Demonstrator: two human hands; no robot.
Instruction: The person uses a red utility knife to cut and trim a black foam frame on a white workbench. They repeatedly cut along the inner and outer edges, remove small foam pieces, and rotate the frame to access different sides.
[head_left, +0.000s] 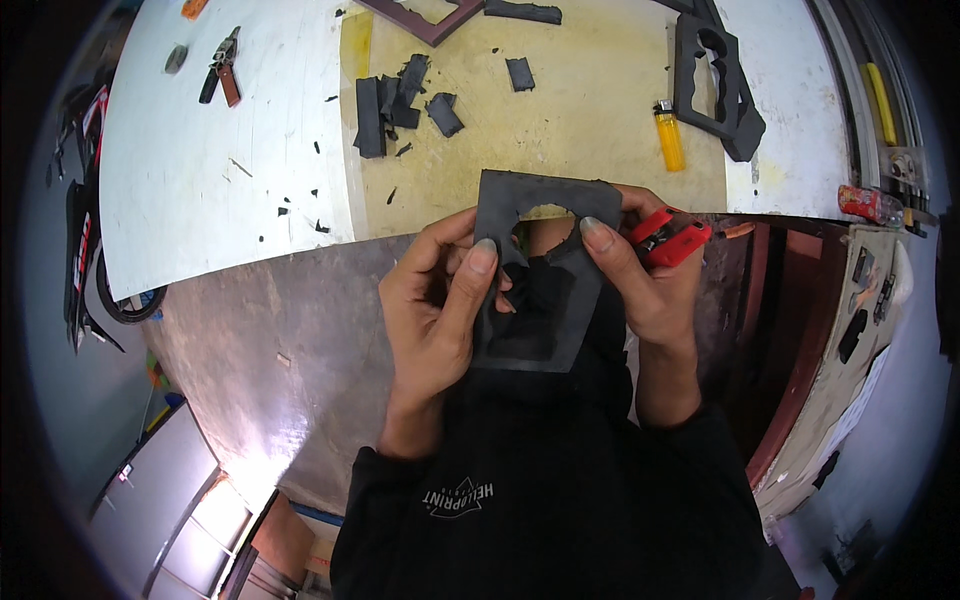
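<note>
In front of my chest, off the table's near edge, I hold up a flat black foam piece [498,208] with a ragged-edged cutout through it. My left hand [440,310] grips its left side, thumb on the face, with fingertips showing in the cutout. On the upper right side, my right hand [650,295] pinches the same piece, its thumb beside the opening. A red-handled tool [684,243] is also tucked in my right hand; its working end is mostly hidden, so its exact kind is unclear.
Black foam offcuts [370,118] and crumbs lie on the yellowish cutting mat [580,110]. At the right are a yellow lighter [669,142] and black foam frames [688,85]. Folding pliers [226,75] sit at the far left. A plastic bottle [868,204] lies by the right edge.
</note>
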